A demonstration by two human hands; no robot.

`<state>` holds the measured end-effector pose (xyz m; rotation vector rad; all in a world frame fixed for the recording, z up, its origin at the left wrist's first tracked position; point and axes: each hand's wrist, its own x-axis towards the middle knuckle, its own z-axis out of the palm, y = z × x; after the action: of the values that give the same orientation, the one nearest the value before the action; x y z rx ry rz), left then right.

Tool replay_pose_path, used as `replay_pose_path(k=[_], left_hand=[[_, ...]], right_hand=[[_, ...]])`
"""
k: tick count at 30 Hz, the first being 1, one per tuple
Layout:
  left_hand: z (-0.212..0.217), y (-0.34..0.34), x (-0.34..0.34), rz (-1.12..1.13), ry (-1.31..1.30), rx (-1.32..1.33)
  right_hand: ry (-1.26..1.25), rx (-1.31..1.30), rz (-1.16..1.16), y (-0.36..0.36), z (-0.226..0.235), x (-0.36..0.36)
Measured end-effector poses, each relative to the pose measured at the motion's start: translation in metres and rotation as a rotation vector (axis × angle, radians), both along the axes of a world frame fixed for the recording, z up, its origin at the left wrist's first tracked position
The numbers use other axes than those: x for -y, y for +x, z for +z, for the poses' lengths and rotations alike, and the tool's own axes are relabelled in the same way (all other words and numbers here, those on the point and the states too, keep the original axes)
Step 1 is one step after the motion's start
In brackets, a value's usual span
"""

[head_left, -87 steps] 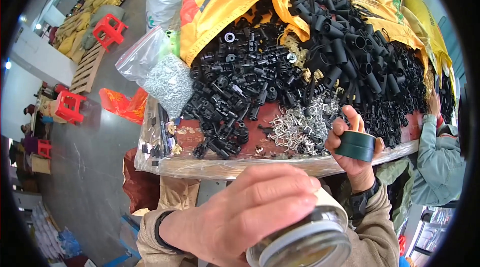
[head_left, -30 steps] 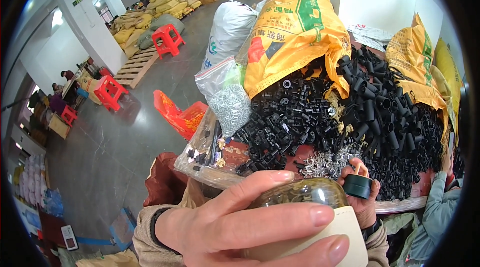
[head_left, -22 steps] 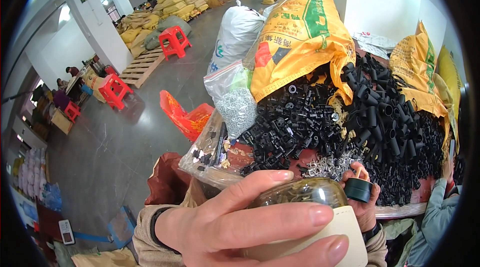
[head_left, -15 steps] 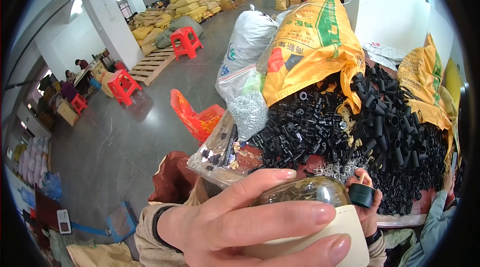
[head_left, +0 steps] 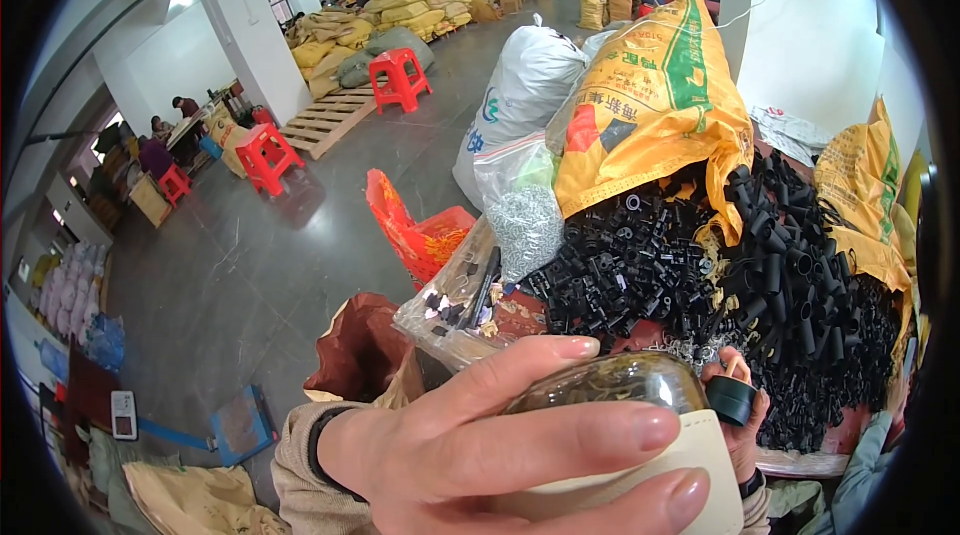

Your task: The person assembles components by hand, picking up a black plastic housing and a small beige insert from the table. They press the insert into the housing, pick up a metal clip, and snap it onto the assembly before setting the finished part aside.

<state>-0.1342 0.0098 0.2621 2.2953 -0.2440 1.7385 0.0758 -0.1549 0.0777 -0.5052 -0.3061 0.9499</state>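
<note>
left hand (head_left: 480,455) wraps glass jar (head_left: 610,390), long axis tilted up-right | right hand (head_left: 738,415) pinches dark cap (head_left: 732,400) touching jar's upper-right end

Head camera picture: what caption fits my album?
Left hand grips a glass jar; right hand holds its dark lid beside black tubes.

Clear glass jar (head_left: 610,385) w/ cream label, dark round cap (head_left: 732,400); black plastic tubes (head_left: 760,275) heaped on the bench by yellow sacks (head_left: 655,105) w/ green & red print, white sack (head_left: 520,95), red stools (head_left: 400,80), grey floor (head_left: 260,275).
</note>
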Motion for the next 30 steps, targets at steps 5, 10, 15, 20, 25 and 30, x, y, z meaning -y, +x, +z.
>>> replay_pose_path(k=[5, 10, 15, 20, 25, 30], left_hand=[[0.001, -0.013, -0.009, -0.070, 0.064, -0.107], [-0.012, -0.006, -0.031, -0.252, 0.116, -0.180], [-0.010, -0.013, -0.040, -0.402, 0.150, -0.295], [-0.046, -0.008, -0.027, -0.540, -0.194, -0.290], [-0.067, 0.000, -0.033, -0.781, -0.421, -0.492], [-0.089, 0.013, -0.027, -0.752, -0.556, -0.595]], right_hand=[[0.014, 0.032, -0.001, 0.002, -0.001, 0.002], [0.020, 0.084, 0.073, 0.006, -0.001, -0.002], [0.006, 0.126, 0.060, 0.006, 0.008, -0.002], [-0.009, 0.200, 0.101, 0.004, 0.027, -0.015], [0.013, 0.445, -0.028, -0.002, 0.068, -0.037], [0.093, 0.628, -0.239, -0.024, 0.101, -0.060]])
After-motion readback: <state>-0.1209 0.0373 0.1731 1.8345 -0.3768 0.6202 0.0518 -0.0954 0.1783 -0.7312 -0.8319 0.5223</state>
